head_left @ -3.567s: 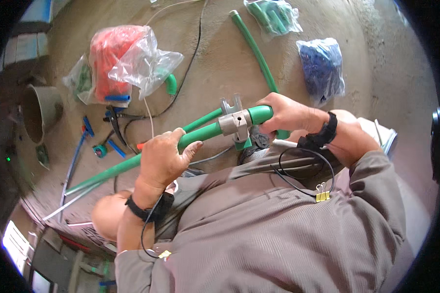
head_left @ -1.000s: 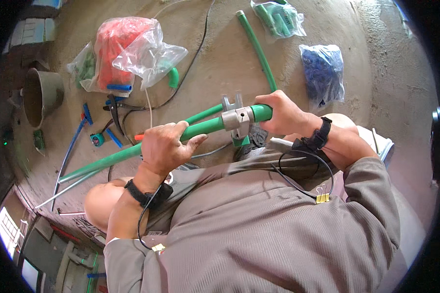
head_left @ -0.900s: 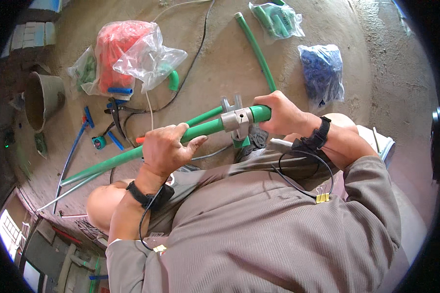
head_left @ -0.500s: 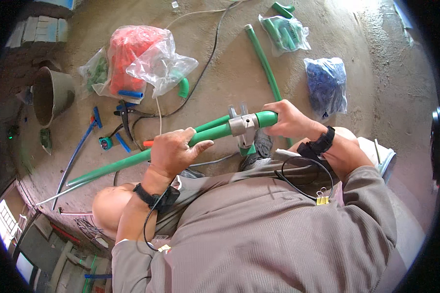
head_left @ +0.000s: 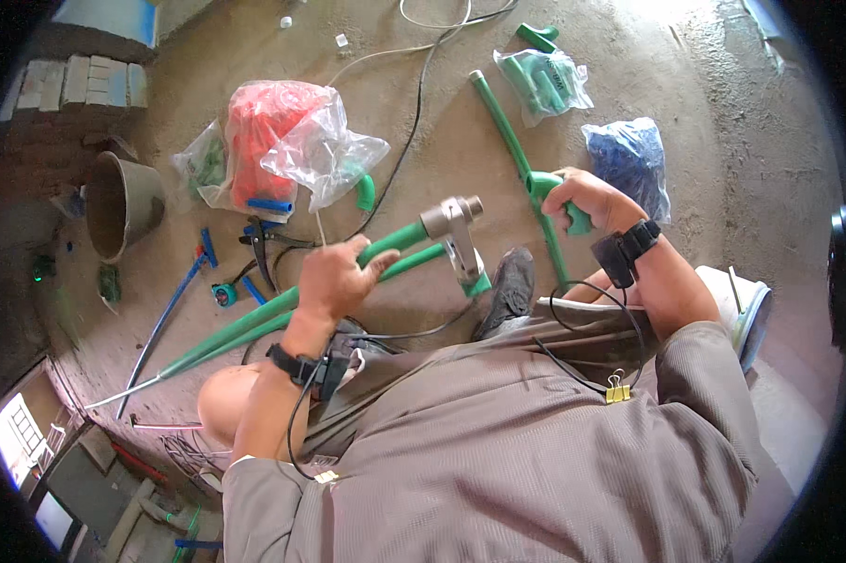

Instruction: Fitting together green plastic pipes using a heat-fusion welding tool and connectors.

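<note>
My left hand (head_left: 334,281) is wrapped round a long green pipe (head_left: 240,333), its thumb stretched along it. At the pipe's right end sits the metal heating head (head_left: 451,220) of a pipe welding tool, with a bare metal socket pointing right. A second, thinner green length (head_left: 409,263) runs just below the pipe. Closed round a curved green elbow fitting (head_left: 579,220), my right hand (head_left: 587,199) is to the right, apart from the metal head. Behind the fitting, a green pipe (head_left: 503,122) lies on the floor.
Bags of red (head_left: 259,141), green (head_left: 540,80) and blue (head_left: 625,164) fittings lie on the floor. A bucket (head_left: 123,206), black-handled cutters (head_left: 258,249), a tape measure (head_left: 224,295) and a blue pipe (head_left: 160,324) are at left. A dark cable (head_left: 414,122) crosses the floor. A white bucket (head_left: 742,310) stands at right.
My right hand has drawn the green elbow off the metal head and moved right with it. The pipe and metal head in my left hand have tilted, leaving the socket bare.
</note>
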{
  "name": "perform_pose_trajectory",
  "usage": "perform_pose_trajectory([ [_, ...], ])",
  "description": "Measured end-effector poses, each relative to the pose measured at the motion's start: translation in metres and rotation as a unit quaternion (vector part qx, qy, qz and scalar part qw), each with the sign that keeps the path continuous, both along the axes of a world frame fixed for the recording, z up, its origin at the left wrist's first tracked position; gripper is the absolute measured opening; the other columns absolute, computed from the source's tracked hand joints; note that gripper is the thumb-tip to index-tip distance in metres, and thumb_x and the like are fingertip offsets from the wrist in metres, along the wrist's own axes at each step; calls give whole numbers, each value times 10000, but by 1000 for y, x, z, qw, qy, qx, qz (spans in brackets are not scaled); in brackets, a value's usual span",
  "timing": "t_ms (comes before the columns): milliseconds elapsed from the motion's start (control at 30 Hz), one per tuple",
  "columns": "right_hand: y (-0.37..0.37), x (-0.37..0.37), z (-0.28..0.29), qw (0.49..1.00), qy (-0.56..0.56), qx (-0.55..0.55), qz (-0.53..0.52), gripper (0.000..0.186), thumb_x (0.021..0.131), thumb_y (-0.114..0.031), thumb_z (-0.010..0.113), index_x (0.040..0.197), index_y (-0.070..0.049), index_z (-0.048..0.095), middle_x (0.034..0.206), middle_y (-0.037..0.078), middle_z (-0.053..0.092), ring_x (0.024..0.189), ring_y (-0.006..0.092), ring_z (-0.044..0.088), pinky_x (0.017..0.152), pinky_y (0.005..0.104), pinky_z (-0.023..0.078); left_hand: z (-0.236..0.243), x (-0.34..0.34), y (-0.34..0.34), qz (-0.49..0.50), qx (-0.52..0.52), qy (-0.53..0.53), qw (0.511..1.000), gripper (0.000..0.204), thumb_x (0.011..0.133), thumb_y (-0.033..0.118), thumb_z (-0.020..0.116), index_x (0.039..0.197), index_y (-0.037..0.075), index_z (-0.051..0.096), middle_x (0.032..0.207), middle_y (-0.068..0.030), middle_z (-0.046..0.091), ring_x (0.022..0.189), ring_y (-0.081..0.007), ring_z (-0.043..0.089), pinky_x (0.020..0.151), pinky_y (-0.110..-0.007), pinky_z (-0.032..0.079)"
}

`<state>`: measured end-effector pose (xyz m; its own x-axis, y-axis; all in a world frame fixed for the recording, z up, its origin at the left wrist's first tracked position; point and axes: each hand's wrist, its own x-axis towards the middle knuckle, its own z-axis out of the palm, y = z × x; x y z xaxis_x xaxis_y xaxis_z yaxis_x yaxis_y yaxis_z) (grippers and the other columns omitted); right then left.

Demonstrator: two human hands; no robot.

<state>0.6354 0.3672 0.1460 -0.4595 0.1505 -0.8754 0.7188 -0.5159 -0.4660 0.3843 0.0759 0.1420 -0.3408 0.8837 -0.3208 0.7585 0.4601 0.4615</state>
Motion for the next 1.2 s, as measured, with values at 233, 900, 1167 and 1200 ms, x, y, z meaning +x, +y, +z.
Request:
perform_pose_trajectory([
  [233, -70, -5, -7, 893, 235, 310, 226, 221, 727, -111, 745, 905, -35, 638, 726, 61, 621, 686, 119, 577, 633, 311, 487, -61, -55, 94, 6, -29, -77, 997, 657, 810, 691, 613, 889, 48, 721, 747, -220, 660, 751, -344, 662, 677, -457, 481],
  [900, -87, 6, -155, 633, 440, 502, 393, 397, 647, -256, 798, 953, -134, 576, 714, 49, 604, 686, 283, 637, 716, 434, 516, -149, -118, 161, 64, -134, -282, 948, 673, 825, 765, 548, 659, 113, 560, 498, 38, 379, 377, -87, 320, 358, -302, 202],
  [1167, -100, 10, -173, 632, 427, 485, 428, 389, 665, -319, 776, 948, -130, 586, 640, 56, 601, 741, 284, 635, 940, 452, 453, -168, -120, 184, 2, -116, -274, 955, 698, 819, 783, 534, 604, 119, 528, 507, 30, 398, 420, -102, 379, 387, -303, 248],
  [1200, -103, 9, -174, 634, 427, 482, 427, 389, 665, -319, 776, 948, -130, 586, 640, 56, 601, 741, 284, 635, 940, 452, 453, -172, -121, 184, -10, -101, -255, 962, 733, 812, 791, 530, 614, 86, 557, 522, -6, 441, 463, -137, 431, 425, -335, 304],
])
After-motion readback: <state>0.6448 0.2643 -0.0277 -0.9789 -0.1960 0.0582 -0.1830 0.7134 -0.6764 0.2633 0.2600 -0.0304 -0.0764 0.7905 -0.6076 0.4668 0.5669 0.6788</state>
